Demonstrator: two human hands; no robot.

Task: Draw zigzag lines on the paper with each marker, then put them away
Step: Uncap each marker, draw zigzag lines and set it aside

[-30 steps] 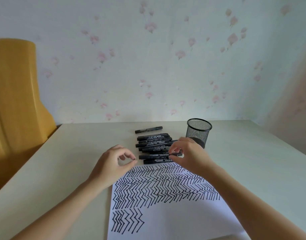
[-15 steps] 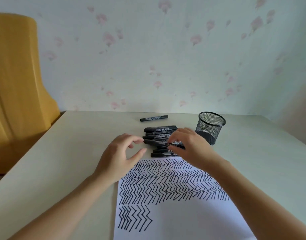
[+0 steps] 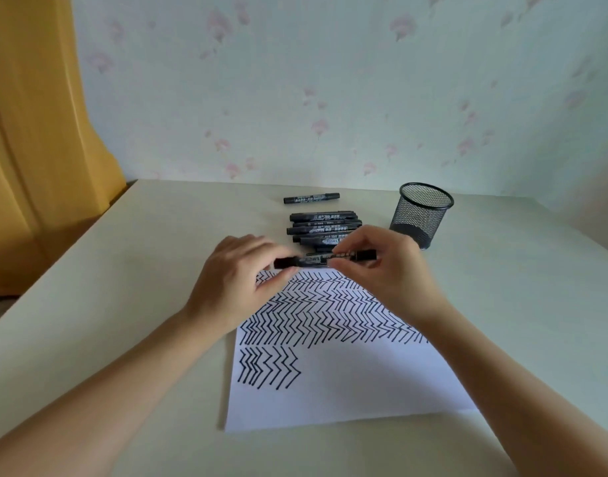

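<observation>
A black marker lies level above the top edge of the white paper, held at both ends. My left hand pinches its left end and my right hand grips its right part. The paper carries rows of black zigzag lines across its upper half and a short block at lower left. Behind my hands lies a row of several black markers, partly hidden by my fingers. One more marker lies alone farther back. A black mesh pen cup stands upright to the right of the row.
The cream table meets a flowered wall at the back. A yellow chair stands at the table's left edge. The paper's lower half is unmarked.
My right hand lifted one marker out of the row and brought it toward me. My left hand, open before, came in and closed on its left end. The camera tilted down.
</observation>
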